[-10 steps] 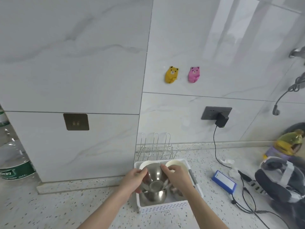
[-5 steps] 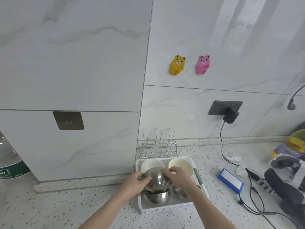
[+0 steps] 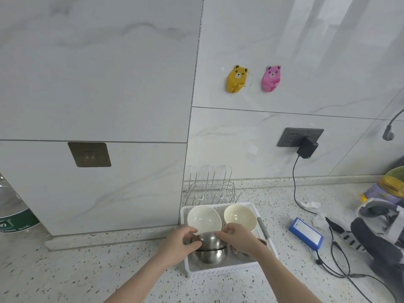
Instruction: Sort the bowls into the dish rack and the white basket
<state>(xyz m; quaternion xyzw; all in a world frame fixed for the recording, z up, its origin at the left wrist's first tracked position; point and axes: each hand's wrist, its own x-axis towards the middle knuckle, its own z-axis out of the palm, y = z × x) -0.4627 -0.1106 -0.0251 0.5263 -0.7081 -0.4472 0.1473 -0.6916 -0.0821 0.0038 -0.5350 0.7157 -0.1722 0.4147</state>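
Both hands, left (image 3: 178, 246) and right (image 3: 239, 238), grip a steel bowl (image 3: 211, 239) over the basket (image 3: 227, 273); speckled bench (image 3: 65, 270) beneath, tiled wall (image 3: 109, 73) beyond.

Shiny steel bowl (image 3: 211, 239), glossy tiles (image 3: 98, 73)

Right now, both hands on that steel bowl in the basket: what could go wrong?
1. The steel bowl is nested in another steel bowl; lifting may drag the lower one up, then drop it.
2. The left hand and right hand grip smooth, slippery-looking metal.
3. The white bowl sits right behind; tilting the steel one could knock it.
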